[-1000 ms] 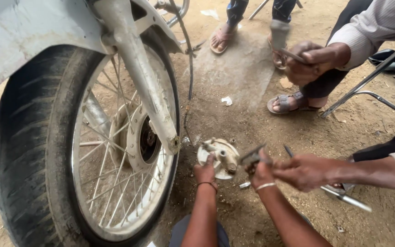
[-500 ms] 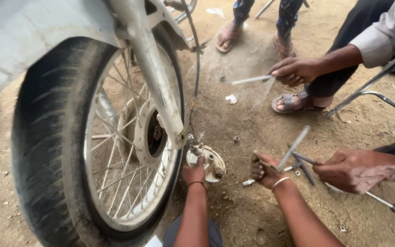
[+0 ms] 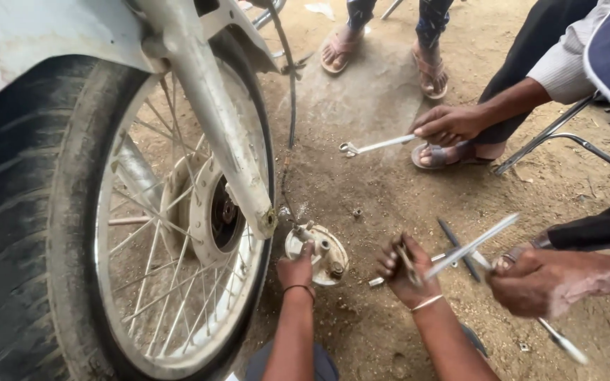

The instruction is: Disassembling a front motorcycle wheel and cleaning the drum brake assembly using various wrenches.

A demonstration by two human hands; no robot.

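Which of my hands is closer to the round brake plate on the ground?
Left. The left hand touches the round brake plate; the right hand is apart, further right.

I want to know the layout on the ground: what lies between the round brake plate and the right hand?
In the head view, only bare dirt lies between the round brake plate, which the left hand touches, and the right hand.

The big wheel (image 3: 107, 233) is cut off at the left and bottom edges, and the thin rod (image 3: 471, 247) looks blurry where the right hand (image 3: 407, 271) grips it
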